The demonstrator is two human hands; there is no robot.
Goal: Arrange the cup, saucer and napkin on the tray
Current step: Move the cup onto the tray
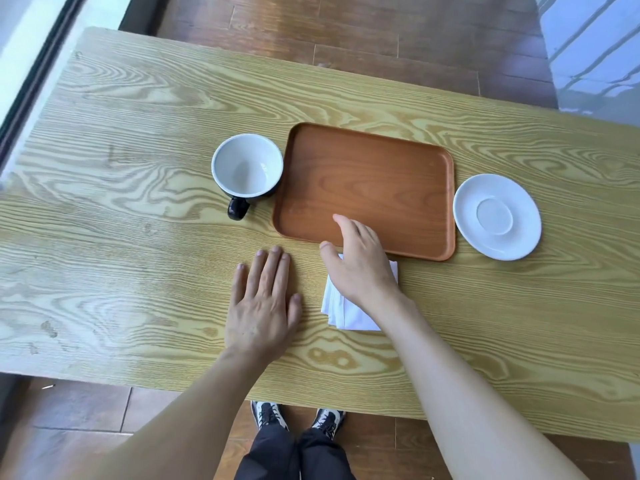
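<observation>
The tray (363,174) on the worktop (138,237) is bare: the cup (246,166) stands just beside its left edge, the saucer (497,216) just beside its right, and the folded napkin (346,306) lies near its front rim, partly under the right hand (360,261). That hand hangs loosely open over the napkin and holds nothing, as far as I can see; the left hand (265,299) lies flat and spread. The napkin looks light and limp, so pinch a folded edge; cup and saucer seem hard, smooth and breakable, so take handle and rim.

On the table (138,140) we see the tray (367,174) at centre. The cup (247,166) stands just left of it, the saucer (497,216) just right. The napkin (349,313) lies before the tray's near edge, under the right hand (360,265); the left hand (265,306) rests flat to the napkin's left.
</observation>
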